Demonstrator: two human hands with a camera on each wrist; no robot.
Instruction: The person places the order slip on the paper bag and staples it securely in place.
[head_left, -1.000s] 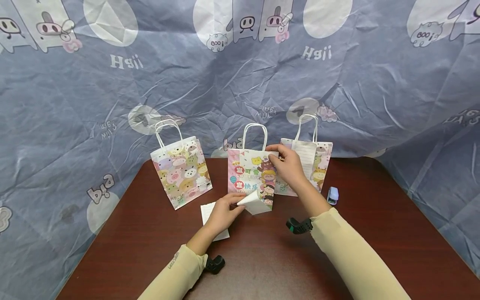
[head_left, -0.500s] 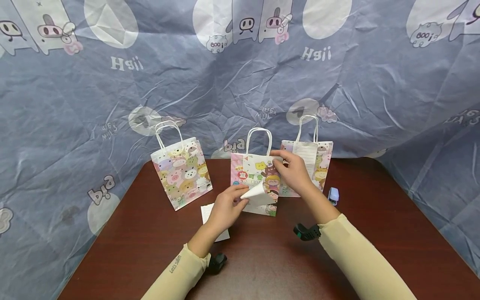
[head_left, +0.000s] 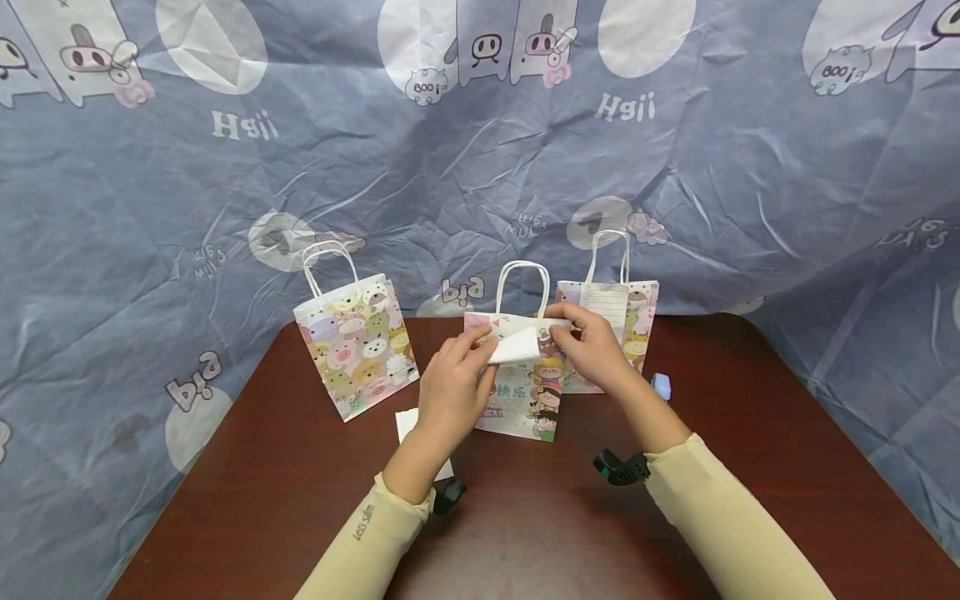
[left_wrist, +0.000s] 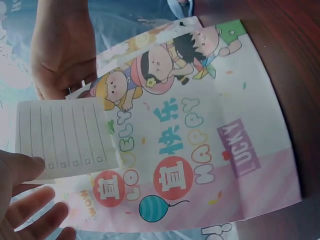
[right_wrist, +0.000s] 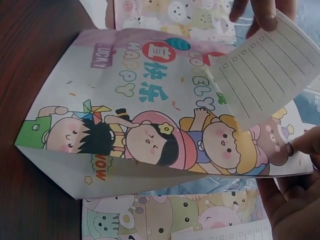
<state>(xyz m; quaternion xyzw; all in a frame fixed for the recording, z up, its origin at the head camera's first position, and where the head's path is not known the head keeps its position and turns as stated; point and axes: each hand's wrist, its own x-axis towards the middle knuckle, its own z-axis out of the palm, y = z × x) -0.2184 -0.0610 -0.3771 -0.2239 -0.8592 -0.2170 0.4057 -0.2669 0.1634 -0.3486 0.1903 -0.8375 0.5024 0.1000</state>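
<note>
A paper gift bag with cartoon children and white handles stands in the middle of the table. My left hand pinches a lined paper slip between thumb and fingers, in front of the bag's upper front. In the left wrist view the thumb lies on the slip's lined face. At the bag's upper right edge, my right hand pinches the paper rim, thumb in front and fingers behind, as the right wrist view shows.
An animal-print bag leans at the left. Another animal-print bag with a lined slip on its front stands behind at the right, near a blue stapler. A second loose slip lies partly under the left arm.
My left hand has lifted the slip from low on the bag to near its top. The middle bag and my right hand have shifted slightly right and nearer.
</note>
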